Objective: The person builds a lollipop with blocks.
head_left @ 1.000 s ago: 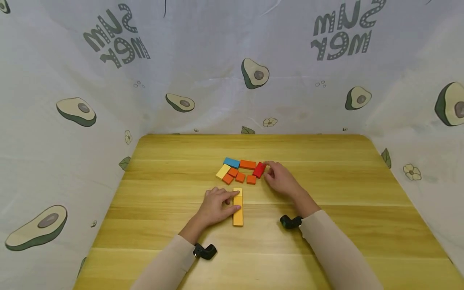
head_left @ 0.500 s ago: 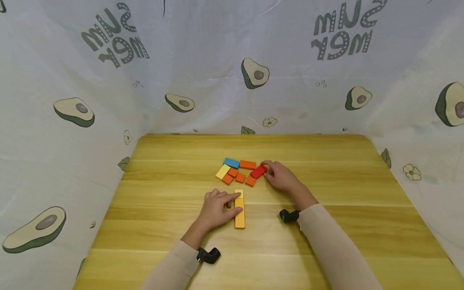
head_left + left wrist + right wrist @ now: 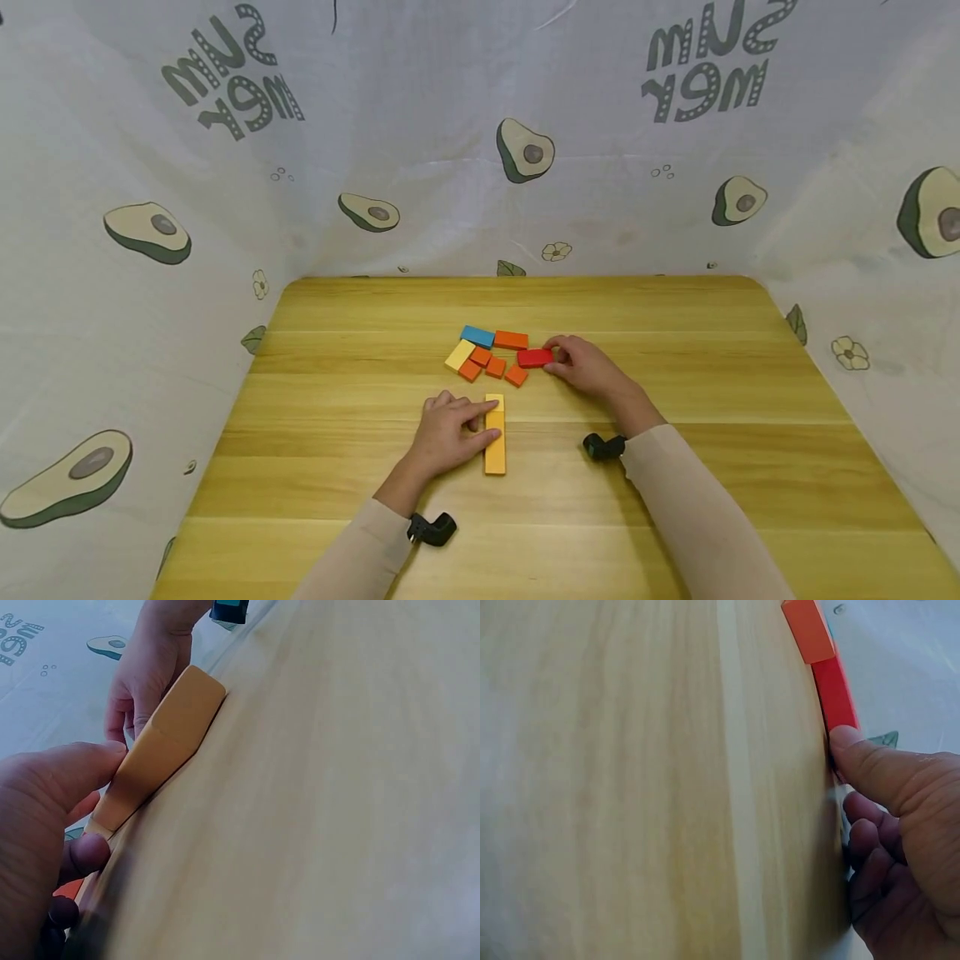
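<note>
My left hand (image 3: 442, 433) rests beside a short column of two blocks. Its index fingertip touches the small pale yellow block (image 3: 496, 397) at the far end, and the thumb lies on the longer yellow-orange block (image 3: 495, 460). In the left wrist view the thumb is against that yellow-orange block (image 3: 161, 746). Farther back, my right hand (image 3: 588, 367) pinches the right end of a red rectangular block (image 3: 531, 358) between thumb and index finger. The right wrist view shows the thumb on the red block (image 3: 835, 694), with a small orange block (image 3: 808, 630) close to its far end.
Left of the red block lie a blue block (image 3: 477, 337), a long orange block (image 3: 512, 340), a pale yellow block (image 3: 460, 356) and several small orange blocks (image 3: 496, 367). They sit on a wooden table (image 3: 675, 350), with an avocado-print sheet (image 3: 442, 125) around its back and sides.
The red block has turned from slanting steeply to lying nearly crosswise, with my right hand at its right end. The nearest small orange block has shifted and turned slightly. My left hand stays at the yellow blocks.
</note>
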The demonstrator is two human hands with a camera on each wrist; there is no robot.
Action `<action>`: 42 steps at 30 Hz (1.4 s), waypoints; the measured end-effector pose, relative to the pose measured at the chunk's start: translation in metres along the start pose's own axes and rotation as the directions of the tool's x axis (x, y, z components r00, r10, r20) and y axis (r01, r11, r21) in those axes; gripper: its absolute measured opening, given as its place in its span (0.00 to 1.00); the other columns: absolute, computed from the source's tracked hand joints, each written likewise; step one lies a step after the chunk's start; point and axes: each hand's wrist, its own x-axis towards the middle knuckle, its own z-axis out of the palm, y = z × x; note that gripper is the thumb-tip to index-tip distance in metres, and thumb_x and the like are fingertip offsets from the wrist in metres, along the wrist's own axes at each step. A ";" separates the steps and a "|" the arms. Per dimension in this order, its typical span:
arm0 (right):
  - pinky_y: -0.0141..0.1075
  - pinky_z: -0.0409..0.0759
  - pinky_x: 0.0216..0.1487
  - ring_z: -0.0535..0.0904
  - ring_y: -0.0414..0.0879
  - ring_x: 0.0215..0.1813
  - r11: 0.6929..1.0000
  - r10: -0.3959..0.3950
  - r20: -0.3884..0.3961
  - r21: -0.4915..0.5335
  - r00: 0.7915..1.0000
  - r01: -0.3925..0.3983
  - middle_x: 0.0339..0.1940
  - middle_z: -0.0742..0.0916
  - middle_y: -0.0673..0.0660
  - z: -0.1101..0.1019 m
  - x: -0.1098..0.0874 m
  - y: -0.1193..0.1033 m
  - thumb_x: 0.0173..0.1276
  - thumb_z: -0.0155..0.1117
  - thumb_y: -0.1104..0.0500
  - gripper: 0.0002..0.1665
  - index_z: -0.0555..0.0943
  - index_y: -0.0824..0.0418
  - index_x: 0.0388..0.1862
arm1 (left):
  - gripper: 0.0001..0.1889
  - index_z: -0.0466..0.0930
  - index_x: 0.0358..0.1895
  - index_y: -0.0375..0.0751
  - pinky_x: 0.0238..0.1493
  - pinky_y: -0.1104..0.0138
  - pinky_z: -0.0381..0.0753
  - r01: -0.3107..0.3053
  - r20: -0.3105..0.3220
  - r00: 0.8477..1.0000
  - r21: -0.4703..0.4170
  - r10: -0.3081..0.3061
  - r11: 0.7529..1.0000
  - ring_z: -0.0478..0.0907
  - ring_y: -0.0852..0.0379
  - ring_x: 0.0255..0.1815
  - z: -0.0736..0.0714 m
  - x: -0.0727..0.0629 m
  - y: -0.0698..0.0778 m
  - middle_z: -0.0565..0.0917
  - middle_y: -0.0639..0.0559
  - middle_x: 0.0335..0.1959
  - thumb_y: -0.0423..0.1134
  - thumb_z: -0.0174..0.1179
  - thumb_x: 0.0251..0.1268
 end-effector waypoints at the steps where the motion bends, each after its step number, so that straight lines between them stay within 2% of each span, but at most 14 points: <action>1: 0.44 0.72 0.47 0.73 0.49 0.39 1.000 0.002 -0.003 0.012 1.000 -0.002 0.38 0.81 0.57 0.000 -0.001 0.000 0.75 0.65 0.54 0.20 0.78 0.63 0.60 | 0.24 0.84 0.63 0.62 0.45 0.63 0.56 -0.003 -0.004 1.000 0.000 0.003 1.000 0.59 0.64 0.32 0.000 0.000 0.000 0.75 0.66 0.26 0.59 0.66 0.65; 9: 0.38 0.72 0.42 0.74 0.46 0.37 0.990 0.013 -0.040 0.143 0.999 -0.008 0.37 0.81 0.54 0.008 -0.010 -0.009 0.73 0.68 0.52 0.20 0.78 0.60 0.58 | 0.23 0.85 0.61 0.61 0.45 0.63 0.55 -0.022 -0.008 1.000 -0.013 0.022 1.000 0.59 0.65 0.32 -0.001 -0.003 -0.001 0.75 0.67 0.24 0.58 0.68 0.63; 18: 0.35 0.73 0.36 0.73 0.42 0.31 0.982 -0.096 0.058 0.166 0.994 0.085 0.32 0.81 0.49 0.030 -0.025 -0.046 0.73 0.67 0.50 0.20 0.78 0.56 0.59 | 0.24 0.86 0.60 0.59 0.43 0.63 0.54 -0.060 -0.034 0.998 -0.027 0.059 0.998 0.60 0.66 0.31 -0.001 -0.004 -0.001 0.72 0.69 0.21 0.57 0.71 0.61; 21: 0.34 0.72 0.35 0.73 0.41 0.29 0.983 -0.112 0.075 0.157 0.991 0.099 0.30 0.81 0.48 0.038 -0.026 -0.052 0.73 0.67 0.50 0.19 0.78 0.56 0.58 | 0.23 0.87 0.59 0.58 0.43 0.63 0.54 -0.067 -0.034 0.997 -0.037 0.066 0.997 0.60 0.66 0.31 -0.001 -0.004 -0.001 0.72 0.69 0.20 0.57 0.72 0.60; 25: 0.34 0.72 0.34 0.73 0.41 0.28 0.987 -0.094 0.068 0.136 0.993 0.084 0.28 0.80 0.48 0.043 -0.026 -0.055 0.73 0.67 0.50 0.17 0.79 0.57 0.55 | 0.23 0.87 0.58 0.57 0.44 0.63 0.54 -0.071 -0.033 0.997 -0.041 0.070 0.997 0.59 0.66 0.31 -0.001 -0.004 -0.001 0.72 0.69 0.20 0.56 0.73 0.60; 33: 0.33 0.72 0.34 0.73 0.39 0.28 0.994 -0.098 0.058 0.056 0.994 0.094 0.28 0.81 0.47 0.046 -0.023 -0.053 0.71 0.69 0.54 0.18 0.80 0.58 0.56 | 0.23 0.88 0.58 0.57 0.45 0.63 0.54 -0.088 -0.046 0.995 -0.038 0.086 0.995 0.59 0.67 0.31 0.001 -0.003 -0.003 0.72 0.68 0.20 0.55 0.73 0.59; 42: 0.32 0.72 0.33 0.72 0.38 0.27 0.992 -0.128 0.055 0.030 0.990 0.126 0.26 0.80 0.46 0.045 -0.023 -0.055 0.70 0.71 0.55 0.19 0.80 0.59 0.56 | 0.23 0.88 0.57 0.57 0.43 0.64 0.55 -0.082 -0.054 0.995 -0.021 0.081 0.996 0.60 0.66 0.31 0.001 -0.003 -0.003 0.72 0.69 0.19 0.56 0.73 0.59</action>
